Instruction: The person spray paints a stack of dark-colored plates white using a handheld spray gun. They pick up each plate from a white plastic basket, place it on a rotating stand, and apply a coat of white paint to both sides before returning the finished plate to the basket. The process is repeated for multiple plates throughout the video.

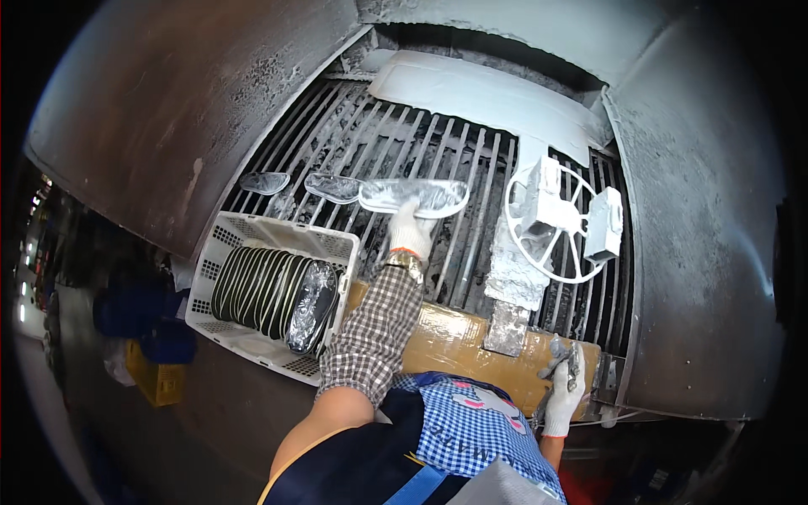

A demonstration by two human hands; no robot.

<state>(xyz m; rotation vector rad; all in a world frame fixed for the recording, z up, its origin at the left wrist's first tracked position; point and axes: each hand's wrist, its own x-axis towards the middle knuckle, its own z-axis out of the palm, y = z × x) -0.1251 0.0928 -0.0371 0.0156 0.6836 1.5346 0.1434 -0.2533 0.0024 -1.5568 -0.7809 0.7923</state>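
My left hand [411, 233], in a white knit glove with an orange cuff, reaches over the metal grate and grips the near edge of a long oval piece [421, 194]. This piece has a shiny, film-like silver face and a white rim. Two smaller oval pieces [333, 188] of the same look lie to its left on the bars. My right hand [566, 396], gloved too, is closed round a grey, crusted spray gun [559, 362] at the lower right. Part of the gun is hidden by the fingers.
A white plastic basket [252, 347] on the left holds several upright oval pieces [269, 290]. A white spoked wheel [551, 268] bearing two blocks stands at right. Brown cardboard [450, 337] covers the near edge; a white sheet [480, 93] lies at the back. Metal walls [699, 252] flank the grate.
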